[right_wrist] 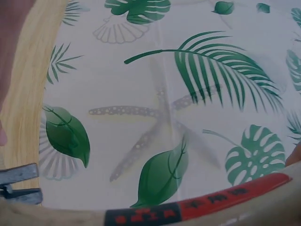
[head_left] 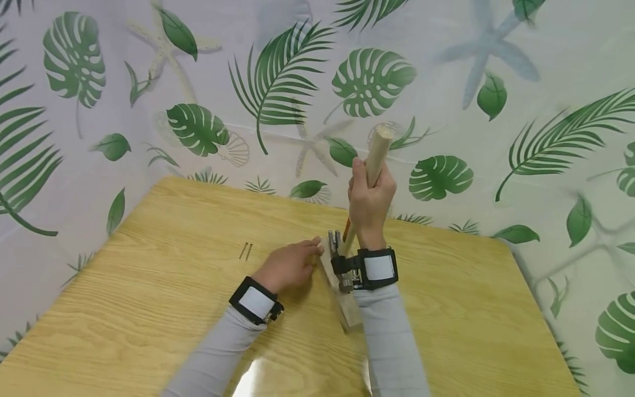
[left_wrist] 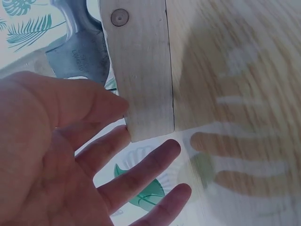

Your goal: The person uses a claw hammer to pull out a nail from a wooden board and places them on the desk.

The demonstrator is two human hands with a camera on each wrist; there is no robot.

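Observation:
A claw hammer [head_left: 345, 282] is in my right hand [head_left: 369, 201], which grips its pale wooden handle [head_left: 379, 146]; the handle rises steeply. Its metal head [left_wrist: 87, 59] is over a narrow wooden board [left_wrist: 146, 80]. My left hand [head_left: 290, 264] is at the board's far end, thumb and nearby fingers at its edge. In the left wrist view this hand [left_wrist: 70, 141] has two fingers stretched past the end. A thin dark line, perhaps a nail [left_wrist: 111, 89], shows by the board's edge near the hammer head. A round mark [left_wrist: 120, 17] is on the board's side.
Two nails [head_left: 245, 251] lie on the wooden table [head_left: 173, 286], left of my left hand. A leaf-patterned sheet [head_left: 307, 71] hangs behind the table's far edge. In the right wrist view the handle carries a red and black label [right_wrist: 202, 207].

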